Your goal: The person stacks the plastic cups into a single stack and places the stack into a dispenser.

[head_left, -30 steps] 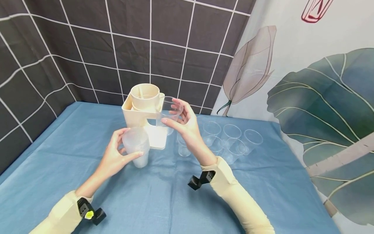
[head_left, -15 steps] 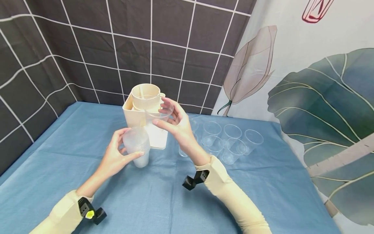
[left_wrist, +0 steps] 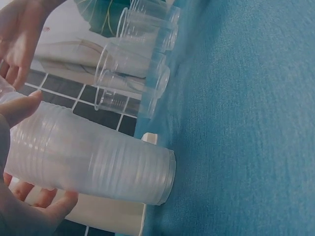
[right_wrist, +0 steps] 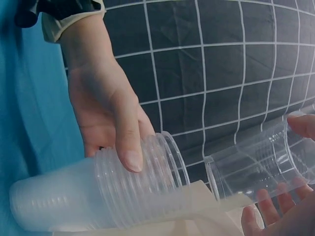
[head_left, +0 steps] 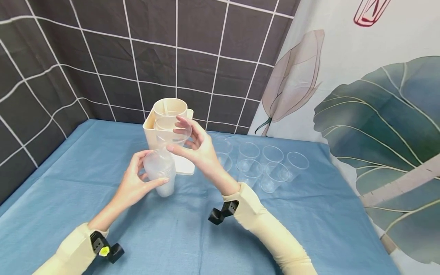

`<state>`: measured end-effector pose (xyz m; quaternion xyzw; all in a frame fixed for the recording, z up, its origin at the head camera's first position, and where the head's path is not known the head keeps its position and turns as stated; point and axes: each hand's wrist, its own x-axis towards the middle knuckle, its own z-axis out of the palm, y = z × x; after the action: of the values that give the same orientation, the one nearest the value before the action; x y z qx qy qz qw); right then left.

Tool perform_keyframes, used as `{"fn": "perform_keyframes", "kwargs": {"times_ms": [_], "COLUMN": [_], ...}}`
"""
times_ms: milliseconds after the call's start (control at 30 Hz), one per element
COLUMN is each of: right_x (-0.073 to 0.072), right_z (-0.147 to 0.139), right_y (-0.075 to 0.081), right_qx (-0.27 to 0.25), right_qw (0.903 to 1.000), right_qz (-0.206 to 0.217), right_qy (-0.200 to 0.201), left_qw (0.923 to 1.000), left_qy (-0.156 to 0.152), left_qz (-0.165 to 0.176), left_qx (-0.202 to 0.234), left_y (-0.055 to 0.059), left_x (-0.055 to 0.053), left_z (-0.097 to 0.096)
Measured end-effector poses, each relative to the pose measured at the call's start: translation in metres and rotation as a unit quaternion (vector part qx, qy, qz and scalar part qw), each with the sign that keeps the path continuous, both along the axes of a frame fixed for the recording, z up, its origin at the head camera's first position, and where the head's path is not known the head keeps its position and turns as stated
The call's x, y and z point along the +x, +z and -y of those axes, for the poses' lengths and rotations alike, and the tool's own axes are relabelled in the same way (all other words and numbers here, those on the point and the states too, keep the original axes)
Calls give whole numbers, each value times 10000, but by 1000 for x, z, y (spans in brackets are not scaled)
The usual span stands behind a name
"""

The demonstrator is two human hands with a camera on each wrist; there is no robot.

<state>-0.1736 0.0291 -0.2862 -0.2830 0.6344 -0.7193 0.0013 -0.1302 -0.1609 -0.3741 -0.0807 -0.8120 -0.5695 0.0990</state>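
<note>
My left hand (head_left: 134,181) grips a stack of clear plastic cups (head_left: 165,181), thumb on the near side. The stack's base stands on the blue cloth in the left wrist view. My right hand (head_left: 197,149) holds a single clear plastic cup (head_left: 172,131) by its side, up above and just behind the stack's mouth. In the right wrist view this plastic cup (right_wrist: 246,162) has its bottom toward the stack's rims (right_wrist: 167,157), with a gap between them. Right-hand fingers and thumb lie around it.
Behind the stack stands a cream holder (head_left: 149,131) with a cream mug (head_left: 170,107) on top. Several clear cups (head_left: 273,154) stand in rows to the right on the blue cloth (head_left: 185,229). A dark checked curtain (head_left: 196,68) hangs behind.
My right hand has moved left with its cup, from the cream holder's right side to over the stack. The left hand and the stack have stayed in place.
</note>
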Motion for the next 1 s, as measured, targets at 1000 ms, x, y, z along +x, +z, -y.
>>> {"fn": "perform_keyframes", "kwargs": {"times_ms": [1000], "right_x": [9], "right_z": [14], "right_y": [-23], "right_qx": [506], "right_qw": [9983], "right_qz": [80], "right_qy": [276], "left_qw": [9998], "left_qy": [-18], "left_qz": [94], "left_qx": [-164], "left_y": [-1], "left_x": [-1], "left_z": [2]}}
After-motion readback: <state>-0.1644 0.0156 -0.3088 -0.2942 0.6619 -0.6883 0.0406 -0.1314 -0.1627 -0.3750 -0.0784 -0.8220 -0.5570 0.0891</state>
